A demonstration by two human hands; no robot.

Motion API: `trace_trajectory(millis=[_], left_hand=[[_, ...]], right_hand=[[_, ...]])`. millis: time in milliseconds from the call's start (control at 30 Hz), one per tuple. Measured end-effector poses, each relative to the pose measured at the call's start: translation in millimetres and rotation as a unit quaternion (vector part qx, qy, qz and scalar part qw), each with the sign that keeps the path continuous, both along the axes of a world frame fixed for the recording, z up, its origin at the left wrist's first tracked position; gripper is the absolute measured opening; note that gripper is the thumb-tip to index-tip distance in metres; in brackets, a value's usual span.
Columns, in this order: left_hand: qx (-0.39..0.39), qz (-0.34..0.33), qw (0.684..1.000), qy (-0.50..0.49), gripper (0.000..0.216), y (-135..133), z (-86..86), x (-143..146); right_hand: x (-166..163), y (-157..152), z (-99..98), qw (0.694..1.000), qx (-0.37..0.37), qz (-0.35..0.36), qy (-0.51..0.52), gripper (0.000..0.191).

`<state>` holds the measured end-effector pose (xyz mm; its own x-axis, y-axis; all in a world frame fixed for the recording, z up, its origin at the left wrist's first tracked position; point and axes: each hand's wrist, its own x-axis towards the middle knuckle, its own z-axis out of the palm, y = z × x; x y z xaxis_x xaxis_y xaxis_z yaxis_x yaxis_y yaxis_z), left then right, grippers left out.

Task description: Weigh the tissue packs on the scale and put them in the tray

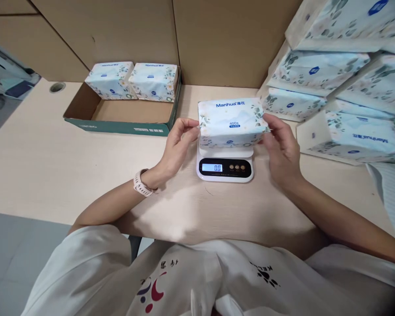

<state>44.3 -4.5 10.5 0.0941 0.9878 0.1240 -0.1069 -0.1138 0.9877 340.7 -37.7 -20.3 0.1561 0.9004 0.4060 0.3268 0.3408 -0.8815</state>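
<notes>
In the head view, the tissue pack [231, 118] is held level over the rear of the white scale [224, 177], hiding much of its platform. The left hand [175, 148] is partly closed, its thumb and fingers pinching the pack's left end; the right hand [283, 147] is curled more loosely, fingers and thumb at the right end. Whether the pack's underside touches the platform cannot be told from this angle. The display [212, 168] reads 0.0, which suggests that the hands carry the weight.

The likeliest trouble is a false reading: fingers left on either end could lift or press the pack and shift the figure. The pack looks wider than the platform, so setting it off-centre could let one end overhang and tip. Its soft wrapper could crease or slip if the two grips are uneven. A low thumb could also nudge the scale along the counter [85, 175]. To the right, the stacked packs [355, 136] stand near the right hand, and an outward swing of the wrist might knock one. The green-sided box [118, 126], holding two packs, sits farther left.
</notes>
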Motion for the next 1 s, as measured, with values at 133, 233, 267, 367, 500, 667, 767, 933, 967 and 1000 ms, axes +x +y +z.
trace_trajectory(millis=[133,233,267,367,500,667,767,933,967,1000], left_hand=[[-0.057,0.085,0.994,-0.045,0.008,3,-17.5,5],[-0.1,0.12,0.985,-0.078,0.011,4,-30.9,10],[-0.105,0.122,0.983,-0.087,0.011,4,-33.7,11],[-0.106,0.124,0.981,-0.106,0.011,4,-37.2,11],[-0.112,0.127,0.979,-0.111,0.013,5,-37.3,10],[-0.112,0.127,0.978,-0.12,0.017,6,-39.3,9],[-0.11,0.128,0.978,-0.122,0.017,5,-39.3,8],[-0.112,0.128,0.979,-0.112,0.02,3,-37.5,7],[-0.112,0.129,0.979,-0.112,0.02,3,-37.4,8],[-0.112,0.13,0.979,-0.113,0.019,3,-37.3,8]], right_hand=[[0,9,-19.1,0.984,-0.025,-0.092,0.151,0.052],[3,19,-25.4,0.965,-0.071,-0.133,0.213,0.05],[3,21,-26.0,0.964,-0.077,-0.135,0.218,0.049],[5,23,-27.2,0.967,-0.084,-0.12,0.211,0.05],[6,21,-31.4,0.972,-0.086,-0.102,0.192,0.052],[5,19,-30.8,0.975,-0.083,-0.103,0.176,0.048],[4,19,-28.2,0.974,-0.088,-0.106,0.178,0.047],[6,21,-32.2,0.978,-0.077,-0.105,0.163,0.049],[7,21,-33.7,0.978,-0.074,-0.107,0.16,0.049],[7,22,-34.9,0.979,-0.074,-0.106,0.156,0.049]])
